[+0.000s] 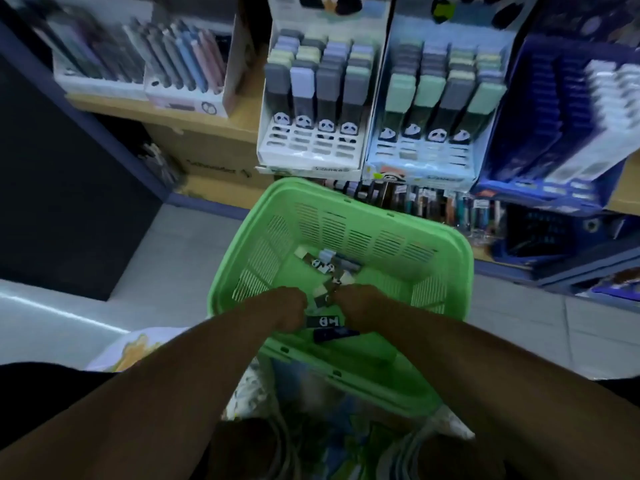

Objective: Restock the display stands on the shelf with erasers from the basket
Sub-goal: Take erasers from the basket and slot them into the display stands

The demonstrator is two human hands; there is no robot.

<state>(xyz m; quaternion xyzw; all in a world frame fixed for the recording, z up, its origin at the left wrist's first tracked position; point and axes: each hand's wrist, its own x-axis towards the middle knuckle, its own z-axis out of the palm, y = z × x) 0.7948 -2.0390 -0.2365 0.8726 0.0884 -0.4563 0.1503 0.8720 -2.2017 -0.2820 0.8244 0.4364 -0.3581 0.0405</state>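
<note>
You are curling both hands, left [285, 308] and right [360, 306], around small panda-wrapped erasers [327, 268] in the green slatted plastic basket [346, 199] at six o'clock below the white cardboard display stands [311, 157], risking spilling an overfull handful.

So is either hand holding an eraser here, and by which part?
Cannot tell. Both the left hand and right hand are down among erasers in the basket, fingers hidden.

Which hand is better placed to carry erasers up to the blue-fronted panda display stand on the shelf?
Probably the right hand. Both hands are down in the green plastic basket among the panda erasers, but the blue-fronted stand sits up and to the right, on that hand's side.
</note>
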